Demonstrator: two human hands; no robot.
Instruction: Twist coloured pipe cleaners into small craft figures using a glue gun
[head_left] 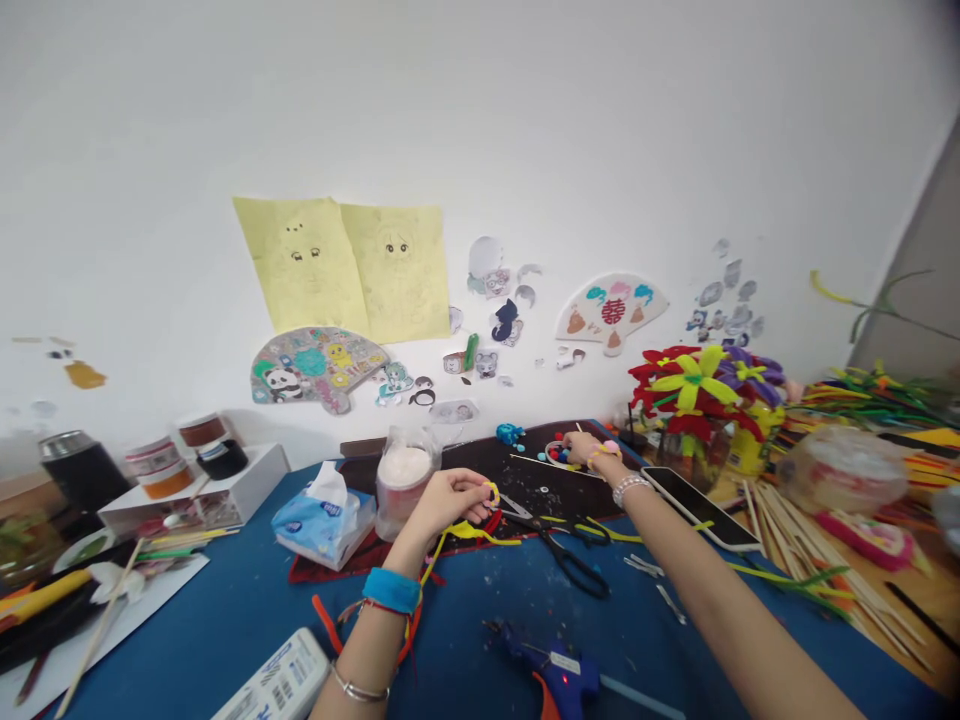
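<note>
Small yellow fuzzy ring (493, 493) is in the left hand (454, 500), mid-surface, fingers pinching it b/w thumb & forefinger tips. Right hand (589, 450) is farther off & to the right, down at a cluster of small pompoms (556, 453), red & blue incl.; can't tell if its fingers are pinching any. Yellow fuzzy strands (480, 535) lie just under left hand; scissors (547, 535) w/ black handles b/w the two forearms, on the near side. Text: white fan (611, 310) on the wall has a red 囍; blue tissue pack (319, 522), left of left hand, has white brand lettering, too small to read; same for blue print on a white block (277, 682), near left. Blue glue gun (559, 665), near centre, has a white label (illegible) & a lit red dot. Surface (247, 590) is blue, w/ a dark board (536, 495) toward the far side. Phone (701, 508), screen dark, right of right wrist; fuzzy flowers (694, 385) & pale wood sticks (799, 560) farther right. White wall (525, 120) behind, w/ two yellow sheets (341, 270) w/ drawn eyes, plus a grey panda fan (319, 368) below them.
</note>
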